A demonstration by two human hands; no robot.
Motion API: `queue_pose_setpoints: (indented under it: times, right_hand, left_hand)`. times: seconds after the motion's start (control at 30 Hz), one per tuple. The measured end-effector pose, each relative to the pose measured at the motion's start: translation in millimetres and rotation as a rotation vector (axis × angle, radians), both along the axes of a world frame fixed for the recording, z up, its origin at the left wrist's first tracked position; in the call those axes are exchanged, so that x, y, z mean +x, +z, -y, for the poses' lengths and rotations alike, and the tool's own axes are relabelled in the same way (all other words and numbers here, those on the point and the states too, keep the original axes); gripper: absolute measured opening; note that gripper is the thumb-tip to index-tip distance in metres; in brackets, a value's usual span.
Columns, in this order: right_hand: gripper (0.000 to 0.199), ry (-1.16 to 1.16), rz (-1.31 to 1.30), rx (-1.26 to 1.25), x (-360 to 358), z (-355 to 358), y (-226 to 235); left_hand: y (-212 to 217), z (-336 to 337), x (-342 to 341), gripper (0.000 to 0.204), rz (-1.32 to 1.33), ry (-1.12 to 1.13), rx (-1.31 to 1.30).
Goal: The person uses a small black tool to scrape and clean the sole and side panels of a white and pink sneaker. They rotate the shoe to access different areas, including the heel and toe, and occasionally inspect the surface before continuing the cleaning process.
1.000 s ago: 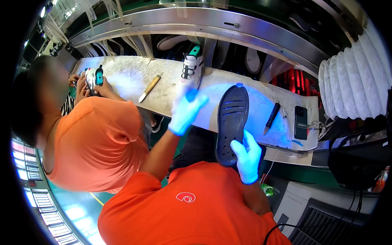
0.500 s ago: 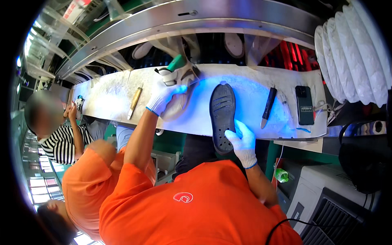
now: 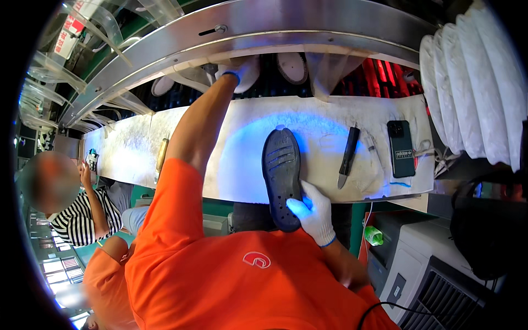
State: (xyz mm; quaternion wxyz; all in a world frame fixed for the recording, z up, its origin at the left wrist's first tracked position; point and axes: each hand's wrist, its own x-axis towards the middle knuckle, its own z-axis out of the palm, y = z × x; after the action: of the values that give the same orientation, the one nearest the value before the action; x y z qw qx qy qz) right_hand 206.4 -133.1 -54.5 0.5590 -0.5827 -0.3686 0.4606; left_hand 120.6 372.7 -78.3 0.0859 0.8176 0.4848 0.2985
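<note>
My right hand (image 3: 317,215), in a white knit glove with blue light on its thumb, is closed on the heel end of a dark shoe sole (image 3: 281,165). The sole has ridges across its forefoot and small holes at the heel. It is held over the pale work surface (image 3: 236,143). My left hand (image 3: 242,71), also gloved, is stretched forward under the metal frame, among the clear plastic strips. Its fingers are hidden there, and I cannot make out what they hold. To the right of the sole lies a dark-handled knife (image 3: 348,158).
A phone (image 3: 401,148) lies at the right, beside a white ribbed duct (image 3: 473,93). Another knife (image 3: 161,159) is partly behind my left arm. The metal frame (image 3: 264,25) spans the far side, with shoes (image 3: 292,67) behind it. A person in stripes (image 3: 82,220) sits at the left.
My left hand has gone forward under the frame; the shoe with a green part it held over the table is no longer seen there. The sole stays in my right hand, slightly nearer me.
</note>
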Motion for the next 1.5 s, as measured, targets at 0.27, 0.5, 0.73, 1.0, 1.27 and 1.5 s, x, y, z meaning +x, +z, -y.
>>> queue_pose_setpoints:
  times: [0.27, 0.5, 0.73, 1.0, 1.27, 1.5]
  right_hand:
    - [0.058, -0.001, -0.018, -0.109, 4, -3, 21]
    - [0.06, 0.132, -0.037, -0.121, 6, -4, 31]
    - [0.057, 0.032, -0.123, -0.105, 1, -4, 25]
    - [0.051, 0.076, -0.186, -0.055, -2, -1, 12]
    - [0.05, 0.101, -0.132, 0.051, 8, 1, 1]
    - [0.051, 0.056, -0.165, 0.034, 5, 1, -3]
  left_hand:
    - [4, 36, -12, 0.051, -0.192, 0.133, 0.495]
    - [8, 8, -126, 0.041, -0.415, 0.175, 0.105]
    - [13, -1, -138, 0.037, -0.132, 0.223, 0.045]
    - [82, 203, -222, 0.046, 1.554, 0.151, -0.675]
    - [81, 451, -208, 0.065, 2.12, 0.209, -1.256]
    - [40, 504, -200, 0.066, 2.183, 0.293, -1.475]
